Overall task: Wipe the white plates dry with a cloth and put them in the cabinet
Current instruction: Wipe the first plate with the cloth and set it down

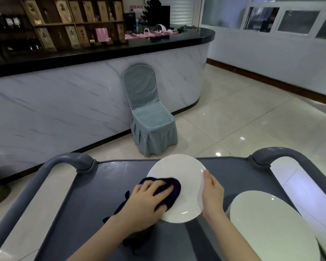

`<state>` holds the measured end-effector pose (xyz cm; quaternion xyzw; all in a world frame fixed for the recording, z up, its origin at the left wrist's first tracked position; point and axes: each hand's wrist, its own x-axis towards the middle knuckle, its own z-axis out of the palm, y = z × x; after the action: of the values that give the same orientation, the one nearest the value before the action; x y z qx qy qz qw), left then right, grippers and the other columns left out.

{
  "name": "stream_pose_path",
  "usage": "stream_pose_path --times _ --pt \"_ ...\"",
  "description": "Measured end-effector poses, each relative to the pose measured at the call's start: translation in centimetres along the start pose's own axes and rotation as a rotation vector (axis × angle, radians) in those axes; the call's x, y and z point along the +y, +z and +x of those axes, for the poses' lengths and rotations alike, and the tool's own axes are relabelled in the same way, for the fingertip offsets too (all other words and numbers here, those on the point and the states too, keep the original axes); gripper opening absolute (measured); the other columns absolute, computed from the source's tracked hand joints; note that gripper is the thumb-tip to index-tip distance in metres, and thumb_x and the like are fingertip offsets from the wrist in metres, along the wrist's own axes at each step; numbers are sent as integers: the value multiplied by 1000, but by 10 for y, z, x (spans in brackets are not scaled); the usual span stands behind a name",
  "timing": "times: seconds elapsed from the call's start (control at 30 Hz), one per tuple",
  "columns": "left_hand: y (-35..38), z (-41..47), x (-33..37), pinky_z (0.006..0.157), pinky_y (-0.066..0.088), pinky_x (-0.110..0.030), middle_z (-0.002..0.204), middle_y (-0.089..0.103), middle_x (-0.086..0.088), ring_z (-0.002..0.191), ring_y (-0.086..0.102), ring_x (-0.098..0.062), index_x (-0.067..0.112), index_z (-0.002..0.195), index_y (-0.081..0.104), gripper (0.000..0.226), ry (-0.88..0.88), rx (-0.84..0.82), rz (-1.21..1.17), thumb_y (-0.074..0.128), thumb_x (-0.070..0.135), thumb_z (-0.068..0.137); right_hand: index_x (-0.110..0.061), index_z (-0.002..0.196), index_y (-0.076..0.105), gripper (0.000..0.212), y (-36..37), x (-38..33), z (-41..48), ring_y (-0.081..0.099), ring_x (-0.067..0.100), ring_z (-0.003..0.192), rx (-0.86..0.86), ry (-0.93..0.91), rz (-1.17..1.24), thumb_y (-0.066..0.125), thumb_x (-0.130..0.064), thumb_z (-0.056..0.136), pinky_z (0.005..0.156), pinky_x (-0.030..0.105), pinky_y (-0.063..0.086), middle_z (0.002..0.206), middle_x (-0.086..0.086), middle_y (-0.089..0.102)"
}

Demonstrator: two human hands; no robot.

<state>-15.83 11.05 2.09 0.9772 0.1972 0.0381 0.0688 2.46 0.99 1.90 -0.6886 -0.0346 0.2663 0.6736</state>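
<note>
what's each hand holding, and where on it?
The right hand grips the plate by its right rim. The left hand holds nothing; its fingers press the cloth flat onto the plate's left side.

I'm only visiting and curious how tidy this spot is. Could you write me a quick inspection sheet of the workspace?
Surface: grey cart top, raised rim, a looped handle at each far corner.
Job's things: white plate on the cart; dark cloth on its left part; second white plate at lower right.
Clutter: nothing seen.
Hands: left hand presses the cloth onto the plate; right hand holds that plate's right rim.
Cables: nothing seen.
Surroundings: covered chair, marble-look counter, shelves, tiled floor.
</note>
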Motion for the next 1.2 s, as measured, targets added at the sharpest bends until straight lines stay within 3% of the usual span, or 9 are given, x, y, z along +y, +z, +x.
stream_pose_path --times 0.2,0.27,0.37,0.5,0.67,0.87,0.93,1.07,1.2 --pt "0 0 29 113 15 -17 150 30 13 134 27 -9 29 146 39 47 282 35 -237 34 23 100 -24 87 72 28 1 -5 -5 67 15 87 -78 47 30 50 -35 101 72 31 52 87 -7 75" --pt "2 12 32 116 23 -24 153 36 3 136 34 -14 16 146 43 46 284 122 -237 42 14 100 -19 95 74 29 6 -2 -13 69 20 93 -116 60 29 50 -34 101 82 38 55 94 0 76" --pt "10 29 30 118 25 -35 155 34 -8 142 35 -23 8 146 40 48 171 200 -140 46 16 100 -17 89 76 29 12 6 -23 69 23 91 -137 48 23 52 -29 101 88 41 54 88 2 77" --pt "14 29 20 118 -3 -19 162 12 0 149 13 -16 15 153 25 53 -194 266 -251 38 25 102 -15 77 68 31 7 2 -20 58 13 76 -92 2 11 54 -30 100 71 27 48 72 -11 67" --pt "14 0 30 118 26 -38 154 36 0 145 26 -15 10 139 51 49 -177 288 -244 55 25 93 -22 74 68 32 -6 -14 -7 61 18 77 -20 14 54 53 -34 99 70 32 49 79 -3 69" --pt "19 16 59 119 -8 -28 159 -11 21 145 -16 3 32 153 -4 61 -11 118 -171 22 34 98 -21 93 75 27 11 2 -24 70 20 96 -86 52 75 52 -33 100 90 40 54 94 -1 77" --pt "19 31 54 120 -9 -27 158 -16 20 143 -21 4 32 153 -6 60 -52 98 -176 24 33 101 -24 97 75 23 17 11 -32 69 16 99 -105 59 76 53 -31 100 93 37 53 99 -2 76" --pt "20 43 30 121 -4 -28 160 -15 17 146 -17 -1 31 154 -5 60 -215 111 -201 26 34 103 -11 82 72 32 16 10 -31 64 15 76 -79 57 37 55 -31 99 70 29 51 77 -2 74" --pt "15 26 11 121 -8 -31 159 -14 16 148 -13 -5 28 155 -2 61 -314 110 -104 27 36 103 -7 78 66 36 1 -10 -15 55 18 72 -13 32 52 55 -34 99 65 29 45 74 0 63"
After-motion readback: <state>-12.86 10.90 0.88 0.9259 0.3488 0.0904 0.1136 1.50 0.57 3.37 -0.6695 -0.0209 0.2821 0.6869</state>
